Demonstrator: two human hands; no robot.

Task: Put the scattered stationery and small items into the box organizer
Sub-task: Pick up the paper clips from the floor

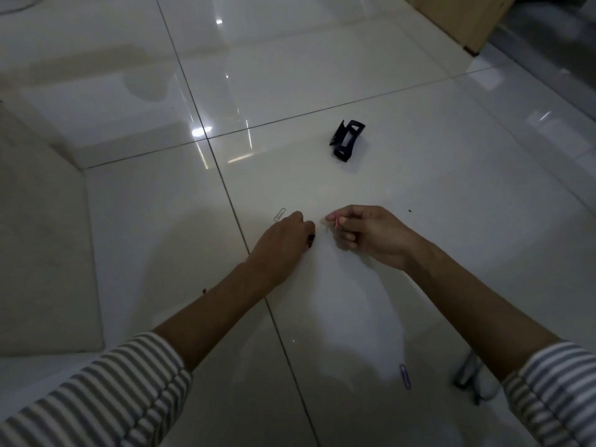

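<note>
A person's right hand (364,235), at centre frame, pinches a thin pink clip (337,222) between thumb and forefinger just above a glossy tiled floor (419,188), the other fingers curled under. The left hand (283,240), close beside it to the left but not touching, has its fingers bent down toward the tile. A small dark item (310,241) shows at its fingertips; whether the hand is grasping it cannot be told. A silver paper clip (280,214) lies flat on the floor just beside the left knuckles. Above the hands, toward upper centre-right, a black hair claw (346,140) sits alone on the tile, well apart from them. A purple paper clip (405,376) lies at lower right, near the right forearm, with a blurred grey object (467,372) farther right beside the striped sleeve (554,391). A beige mat (42,253) covers the left edge of the frame.
</note>
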